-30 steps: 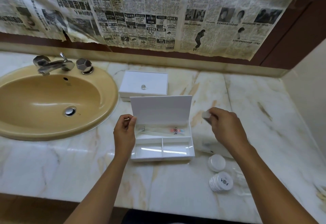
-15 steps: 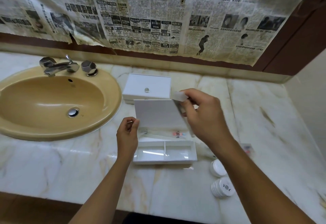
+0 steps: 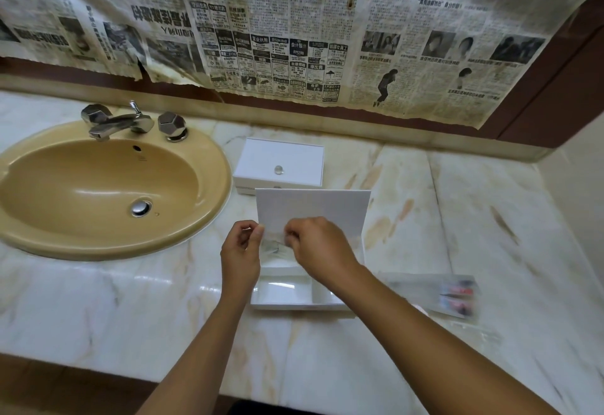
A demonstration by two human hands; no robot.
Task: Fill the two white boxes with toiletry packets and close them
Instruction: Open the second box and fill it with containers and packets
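An open white box (image 3: pixel 284 293) sits on the marble counter (image 3: pixel 130 310) with its lid (image 3: pixel 313 205) standing upright. Behind it is a second white box (image 3: pixel 281 163), closed, with a small clear knob on top. My left hand (image 3: pixel 240 257) and my right hand (image 3: pixel 318 251) are together over the open box's back compartment. Both pinch a clear toiletry packet (image 3: pixel 273 243) stretched between them. My right forearm hides the box's right side. A clear packet with red print (image 3: pixel 451 295) lies on the counter to the right.
A tan sink (image 3: pixel 98 192) with a chrome tap (image 3: pixel 114 122) takes up the left of the counter. Newspaper sheets (image 3: pixel 294 28) hang on the back wall. A side wall closes off the counter at the far right.
My right hand came from the right, passed over the lid and dropped to meet my left hand above the box. The camera view shifted, and the white round packs by the counter edge are now hidden.
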